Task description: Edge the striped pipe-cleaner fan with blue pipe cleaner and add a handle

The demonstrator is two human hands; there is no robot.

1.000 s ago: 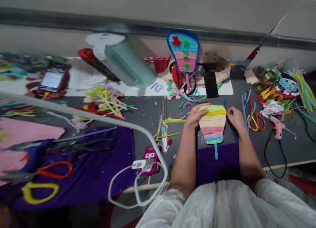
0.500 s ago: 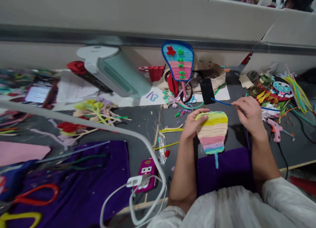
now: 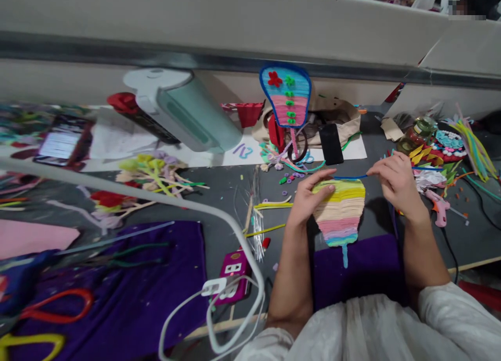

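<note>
My left hand (image 3: 311, 196) is closed on the upper left edge of a striped pipe-cleaner fan (image 3: 340, 212), yellow at the top, then cream, pink, lilac and blue, with a short light-blue stem pointing down. My right hand (image 3: 397, 183) pinches a blue pipe cleaner (image 3: 351, 177). Its free end lies along the fan's top edge, reaching toward my left fingertips, and the other end sticks out to the right behind the hand. Whether it touches the fan I cannot tell. Behind them, a similar finished-looking fan (image 3: 288, 97) with a blue rim, red flower and green pieces stands upright.
A pink glue gun (image 3: 441, 209) lies to the right, near a glass jar (image 3: 425, 127). A mint-green pitcher (image 3: 199, 113) leans at the back. Left are a magenta power strip (image 3: 235, 277), a grey lamp arm (image 3: 164, 196) and red-handled scissors (image 3: 58, 306) on purple cloth.
The blue pipe cleaner has come down from above the fan to its top edge, its free end now near my left fingers. My right hand has lowered slightly.
</note>
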